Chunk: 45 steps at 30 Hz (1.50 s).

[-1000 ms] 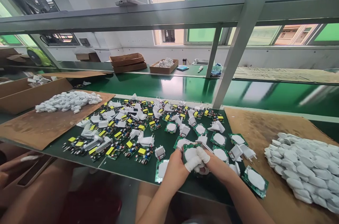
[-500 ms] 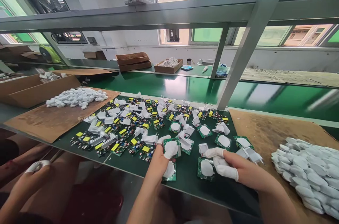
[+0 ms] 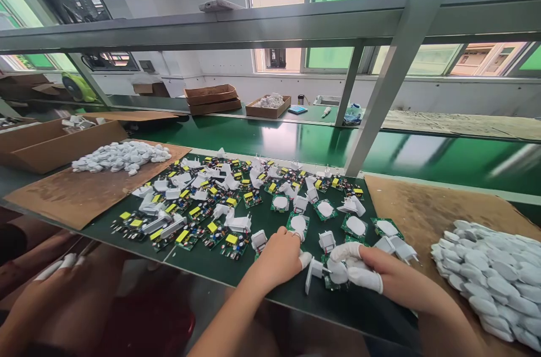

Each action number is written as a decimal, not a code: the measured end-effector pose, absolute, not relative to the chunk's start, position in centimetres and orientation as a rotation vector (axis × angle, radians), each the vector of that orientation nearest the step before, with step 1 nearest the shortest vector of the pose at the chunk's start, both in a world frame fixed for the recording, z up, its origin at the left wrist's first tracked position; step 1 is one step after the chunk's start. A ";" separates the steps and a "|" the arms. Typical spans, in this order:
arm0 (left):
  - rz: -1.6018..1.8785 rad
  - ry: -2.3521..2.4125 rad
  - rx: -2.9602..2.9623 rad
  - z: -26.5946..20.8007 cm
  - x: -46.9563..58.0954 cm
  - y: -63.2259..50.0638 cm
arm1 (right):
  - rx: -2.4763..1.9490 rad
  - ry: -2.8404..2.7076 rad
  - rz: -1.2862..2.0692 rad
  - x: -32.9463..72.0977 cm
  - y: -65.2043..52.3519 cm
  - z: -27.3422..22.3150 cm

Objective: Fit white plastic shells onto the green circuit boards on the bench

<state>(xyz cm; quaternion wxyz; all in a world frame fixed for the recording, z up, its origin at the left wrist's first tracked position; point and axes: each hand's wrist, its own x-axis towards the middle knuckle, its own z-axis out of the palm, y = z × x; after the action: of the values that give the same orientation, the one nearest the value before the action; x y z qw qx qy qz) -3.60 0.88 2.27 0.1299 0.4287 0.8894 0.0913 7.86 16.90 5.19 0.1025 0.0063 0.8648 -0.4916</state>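
My left hand (image 3: 284, 255), a white cover on its thumb, is curled over the bench, its other fingertips hidden. A green circuit board with a white round pad (image 3: 298, 224) lies just beyond it. A white plug housing (image 3: 315, 270) stands beside the left thumb, its prongs pointing right. My right hand (image 3: 363, 268), fingers covered in white, has thumb and index finger closed around a white round pad (image 3: 337, 271) over another circuit board (image 3: 333, 285). Another white housing (image 3: 327, 241) sits just behind those fingers.
Many yellow-marked circuit boards (image 3: 196, 210) and white housings cover the mat. White pads are heaped at right (image 3: 486, 272) and left (image 3: 122, 157). A slanted metal post (image 3: 380, 92) rises behind the mat. Another person's hand (image 3: 54, 278) is at lower left.
My left hand has released the padded circuit board and turned over, moving right and slightly down. A white plug housing now stands between my hands. My right fingers moved down onto a pad.
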 end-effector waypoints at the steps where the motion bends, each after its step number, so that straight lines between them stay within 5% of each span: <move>1: 0.261 2.615 1.240 2.1 -3.4 1.2 | 0.025 2.563 -1.442 7.8 16.9 5.2; 11: 0.212 3.105 0.669 3.8 -7.1 -3.2 | 0.165 2.624 -1.562 7.8 17.7 3.7; 25: 0.206 2.881 0.476 1.0 -7.4 -7.8 | 0.398 2.528 -2.113 6.5 17.4 2.5; 28: 0.482 2.899 0.410 1.6 -7.8 -8.4 | 0.534 2.690 -2.136 6.3 17.6 2.2; 31: 1.324 2.790 0.088 2.8 -7.4 -8.5 | 0.567 2.677 -2.213 6.2 17.4 1.9; 35: 2.372 1.724 -0.126 4.2 -5.2 -6.4 | 0.433 2.688 -2.235 6.0 16.0 2.4; 40: 2.227 0.871 -0.038 3.9 -2.5 -2.4 | -0.039 3.139 -1.727 5.5 13.1 3.6; 45: 2.245 0.788 0.042 3.2 -1.5 -0.5 | -0.244 3.434 -1.432 4.8 11.6 3.3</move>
<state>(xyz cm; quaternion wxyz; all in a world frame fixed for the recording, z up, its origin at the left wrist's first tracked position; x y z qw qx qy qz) -1.52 -0.55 3.24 0.3720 0.0165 0.3074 0.8757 4.83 11.55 3.34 -0.2891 -0.0626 0.8817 -0.3676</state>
